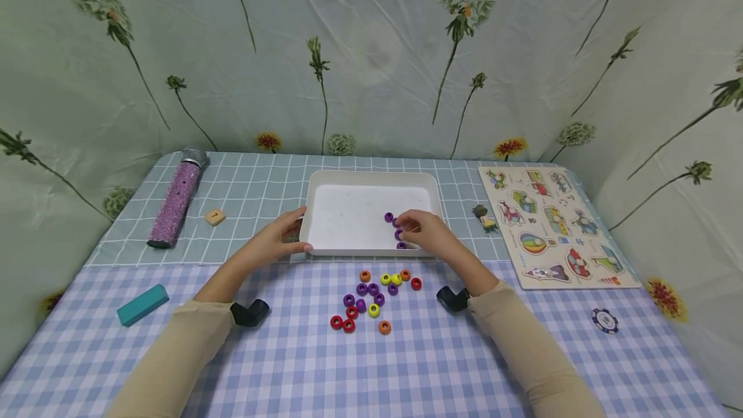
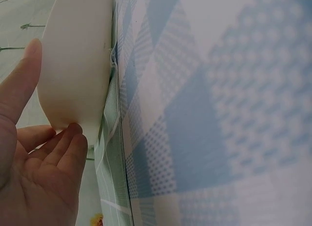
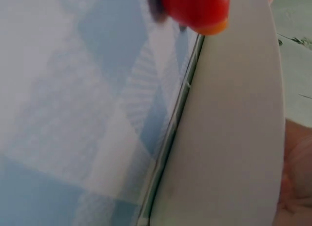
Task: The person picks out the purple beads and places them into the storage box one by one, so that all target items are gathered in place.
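Note:
A shallow white tray [image 1: 354, 211] lies at the middle of the table. My left hand [image 1: 269, 240] holds its near left corner, with the thumb on the front wall and fingers on the left side. In the left wrist view the bent fingers [image 2: 73, 143] touch the tray's corner. My right hand [image 1: 426, 231] is inside the tray's right part, thumb and index finger pinching a purple pony bead [image 1: 398, 235]. Other purple beads [image 1: 389, 217] sit close by in a rough column. The tray wall [image 3: 229, 128] hides the right fingertips in the right wrist view.
Loose red, orange, yellow and purple beads [image 1: 373, 289] lie in front of the tray. Left are a glittery microphone [image 1: 177, 202], a wooden number tile [image 1: 215, 217] and a teal block [image 1: 142, 305]. Right are a small figurine [image 1: 484, 218], a picture puzzle board [image 1: 554, 231] and a poker chip [image 1: 605, 321].

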Demonstrator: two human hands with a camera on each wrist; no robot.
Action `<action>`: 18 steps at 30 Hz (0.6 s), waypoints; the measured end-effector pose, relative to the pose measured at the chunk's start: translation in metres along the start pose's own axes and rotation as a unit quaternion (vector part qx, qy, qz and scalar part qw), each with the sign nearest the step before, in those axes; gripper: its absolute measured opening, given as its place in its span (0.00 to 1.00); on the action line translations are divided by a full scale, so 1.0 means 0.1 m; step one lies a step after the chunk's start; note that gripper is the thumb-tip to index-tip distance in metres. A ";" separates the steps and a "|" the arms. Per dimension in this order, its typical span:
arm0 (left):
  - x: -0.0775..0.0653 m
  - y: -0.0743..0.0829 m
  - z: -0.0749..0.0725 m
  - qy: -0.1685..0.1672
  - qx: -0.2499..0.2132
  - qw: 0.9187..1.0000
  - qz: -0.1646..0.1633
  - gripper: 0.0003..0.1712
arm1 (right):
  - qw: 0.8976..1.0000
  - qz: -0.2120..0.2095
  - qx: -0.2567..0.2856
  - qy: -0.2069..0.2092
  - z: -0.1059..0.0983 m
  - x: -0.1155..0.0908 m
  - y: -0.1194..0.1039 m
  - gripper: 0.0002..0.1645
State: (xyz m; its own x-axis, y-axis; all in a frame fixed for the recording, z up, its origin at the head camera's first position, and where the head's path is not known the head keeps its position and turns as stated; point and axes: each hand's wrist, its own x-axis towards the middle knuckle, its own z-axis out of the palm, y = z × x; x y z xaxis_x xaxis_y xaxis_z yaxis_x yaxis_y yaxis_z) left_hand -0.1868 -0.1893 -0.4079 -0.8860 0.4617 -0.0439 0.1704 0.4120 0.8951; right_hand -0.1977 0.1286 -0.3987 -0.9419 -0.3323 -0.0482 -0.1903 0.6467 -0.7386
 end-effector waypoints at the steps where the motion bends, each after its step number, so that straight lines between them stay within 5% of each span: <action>1: 0.00 0.00 0.00 -0.001 0.000 1.000 0.001 0.51 | 1.000 -0.011 0.008 0.005 -0.01 -0.02 0.00 0.13; 7: 0.00 0.01 0.00 -0.002 0.000 1.000 0.000 0.51 | 0.992 -0.103 0.072 0.031 -0.03 -0.26 -0.04 0.17; 12: 0.00 0.00 0.00 0.004 0.008 1.000 -0.006 0.51 | 0.979 -0.163 0.123 0.009 0.01 -0.59 -0.21 0.18; 18: 0.00 -0.01 0.00 0.003 0.014 1.000 0.004 0.51 | 0.978 -0.155 0.128 -0.052 0.10 -0.89 -0.40 0.17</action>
State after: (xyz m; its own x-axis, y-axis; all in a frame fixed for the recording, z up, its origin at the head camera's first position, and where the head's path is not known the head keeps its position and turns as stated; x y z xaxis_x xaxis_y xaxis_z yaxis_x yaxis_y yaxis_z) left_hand -0.1870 -0.1897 -0.4085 -0.8875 0.4595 -0.0346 0.1885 0.4306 0.8827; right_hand -0.1036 0.1259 -0.3719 -0.8144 -0.5616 0.1459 -0.3737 0.3153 -0.8723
